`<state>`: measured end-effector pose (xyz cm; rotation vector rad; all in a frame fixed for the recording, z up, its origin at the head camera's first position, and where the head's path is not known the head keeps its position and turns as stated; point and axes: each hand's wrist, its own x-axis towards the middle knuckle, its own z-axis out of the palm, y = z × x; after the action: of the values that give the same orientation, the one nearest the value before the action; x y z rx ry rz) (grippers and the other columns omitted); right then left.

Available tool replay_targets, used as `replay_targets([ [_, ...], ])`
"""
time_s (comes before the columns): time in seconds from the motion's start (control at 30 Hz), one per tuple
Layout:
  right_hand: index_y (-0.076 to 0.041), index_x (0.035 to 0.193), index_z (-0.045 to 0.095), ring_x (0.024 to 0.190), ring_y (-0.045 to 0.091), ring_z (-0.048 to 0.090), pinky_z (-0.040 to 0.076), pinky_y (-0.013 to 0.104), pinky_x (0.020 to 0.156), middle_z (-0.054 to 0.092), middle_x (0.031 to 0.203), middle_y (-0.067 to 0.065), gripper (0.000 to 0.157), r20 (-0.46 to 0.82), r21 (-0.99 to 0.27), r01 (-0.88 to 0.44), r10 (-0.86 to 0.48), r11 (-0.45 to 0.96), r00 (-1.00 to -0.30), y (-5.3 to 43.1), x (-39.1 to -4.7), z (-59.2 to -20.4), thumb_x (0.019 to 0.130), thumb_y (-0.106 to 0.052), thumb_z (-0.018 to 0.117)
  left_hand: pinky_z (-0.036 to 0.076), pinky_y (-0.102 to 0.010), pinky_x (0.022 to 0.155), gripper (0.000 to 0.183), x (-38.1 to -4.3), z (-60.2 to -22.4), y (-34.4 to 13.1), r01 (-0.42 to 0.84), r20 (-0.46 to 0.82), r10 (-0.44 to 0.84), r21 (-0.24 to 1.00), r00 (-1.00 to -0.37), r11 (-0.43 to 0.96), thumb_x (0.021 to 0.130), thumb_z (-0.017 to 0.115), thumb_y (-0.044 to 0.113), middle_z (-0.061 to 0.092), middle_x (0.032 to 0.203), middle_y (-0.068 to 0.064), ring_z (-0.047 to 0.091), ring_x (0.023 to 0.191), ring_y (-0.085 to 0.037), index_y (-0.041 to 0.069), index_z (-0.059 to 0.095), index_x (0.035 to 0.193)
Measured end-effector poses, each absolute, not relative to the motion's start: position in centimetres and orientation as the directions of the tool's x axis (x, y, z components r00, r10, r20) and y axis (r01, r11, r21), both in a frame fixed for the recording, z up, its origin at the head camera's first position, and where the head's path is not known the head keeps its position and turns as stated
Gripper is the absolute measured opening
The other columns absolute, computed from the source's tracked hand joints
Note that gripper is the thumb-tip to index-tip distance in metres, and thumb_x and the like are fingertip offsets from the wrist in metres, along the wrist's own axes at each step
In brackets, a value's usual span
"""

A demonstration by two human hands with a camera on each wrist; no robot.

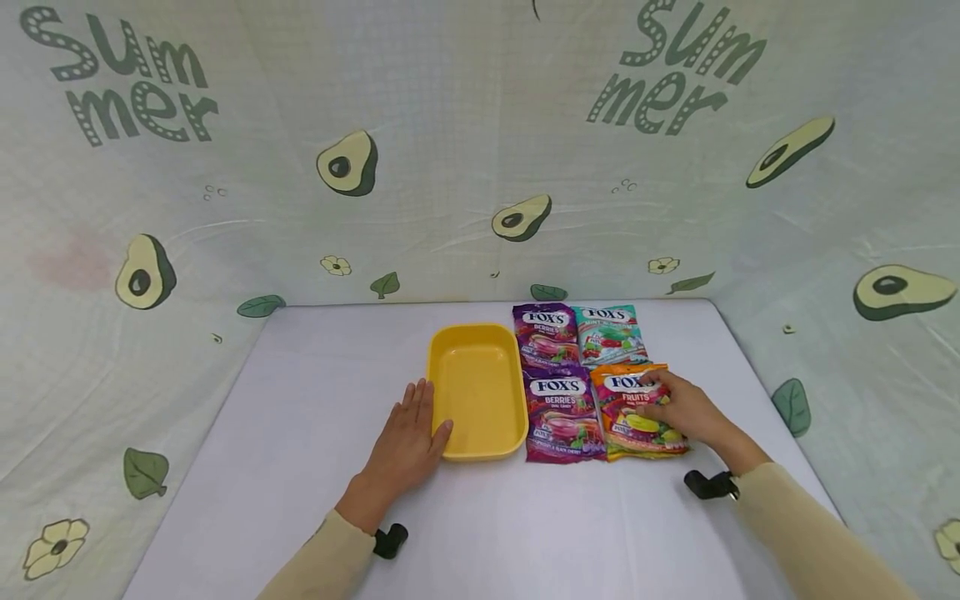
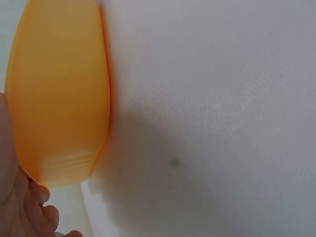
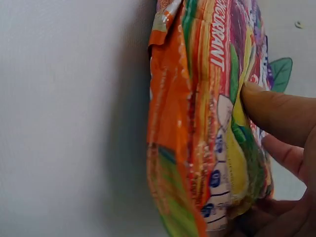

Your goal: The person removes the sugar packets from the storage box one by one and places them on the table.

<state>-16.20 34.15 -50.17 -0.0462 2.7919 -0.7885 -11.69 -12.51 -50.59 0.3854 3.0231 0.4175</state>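
A yellow plastic tray [image 1: 480, 400] sits near the middle of the table, and its side wall [image 2: 59, 98] fills the left part of the left wrist view. My left hand [image 1: 405, 442] lies along the tray's left rim with fingers stretched out and the thumb at the near corner. To the right, my right hand [image 1: 690, 408] grips an orange Fox's Fruits candy bag [image 1: 626, 425] at its right side. In the right wrist view the thumb [image 3: 276, 111] presses into the bag's printed face, while other fingers are partly hidden at its edge.
Two purple Fox's Berries bags, one far [image 1: 546, 337] and one near [image 1: 564, 421], stand in line right of the tray. A teal Fox's mint bag [image 1: 611, 337] lies behind the orange one. A printed cloth [image 1: 442, 167] hangs behind the white table [image 1: 525, 533].
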Motion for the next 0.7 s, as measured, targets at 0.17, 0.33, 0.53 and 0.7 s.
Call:
replay_targets([
  [0.17, -0.001, 0.140, 0.041, 0.102, 0.040, 0.054, 0.051, 0.059, 0.085, 0.047, 0.127, 0.033, 0.083, -0.172, -0.420, 0.015, -0.064, 0.907, -0.983, 34.0, -16.3, -49.8, 0.082, -0.051, 0.073, 0.018, -0.052, 0.121, 0.077, -11.8, -50.6, -12.6, 0.248, 0.001, 0.256, 0.246, -0.967, 0.937, 0.102, 0.031, 0.054, 0.008, 0.165, -0.013, 0.007, 0.153, -0.029, 0.004, 0.007, 0.157],
  [0.33, 0.001, 0.142, 0.037, 0.104, 0.045, 0.053, 0.051, 0.062, 0.085, 0.038, 0.133, 0.038, 0.090, -0.173, -0.385, 0.025, -0.045, 0.923, -0.984, 33.7, -16.1, -49.4, 0.081, -0.055, 0.073, 0.021, -0.053, 0.120, 0.076, -11.9, -50.6, -12.7, 0.262, 0.032, 0.262, 0.211, -0.965, 0.942, 0.102, 0.033, 0.053, 0.013, 0.164, -0.015, 0.010, 0.152, -0.031, 0.002, 0.013, 0.156],
  [0.53, 0.004, 0.140, 0.041, 0.105, 0.045, 0.054, 0.050, 0.062, 0.086, 0.040, 0.133, 0.037, 0.085, -0.128, -0.375, 0.019, -0.031, 0.927, -0.991, 33.8, -15.5, -49.2, 0.086, -0.055, 0.067, 0.017, -0.056, 0.120, 0.074, -12.4, -50.3, -13.1, 0.267, 0.019, 0.268, 0.194, -0.963, 0.944, 0.102, 0.029, 0.054, 0.015, 0.164, -0.013, 0.010, 0.152, -0.030, 0.005, 0.015, 0.157],
  [0.7, 0.003, 0.143, 0.039, 0.122, 0.051, 0.042, 0.040, 0.069, 0.097, 0.037, 0.142, 0.034, 0.077, 0.056, -0.320, -0.017, 0.001, 0.947, -0.998, 34.4, -15.5, -49.5, 0.092, -0.049, 0.063, 0.015, -0.061, 0.119, 0.066, -13.2, -49.9, -14.3, 0.231, 0.071, 0.221, 0.202, -0.973, 0.952, 0.104, 0.029, 0.050, 0.018, 0.163, -0.012, 0.012, 0.152, -0.032, 0.011, 0.021, 0.156],
])
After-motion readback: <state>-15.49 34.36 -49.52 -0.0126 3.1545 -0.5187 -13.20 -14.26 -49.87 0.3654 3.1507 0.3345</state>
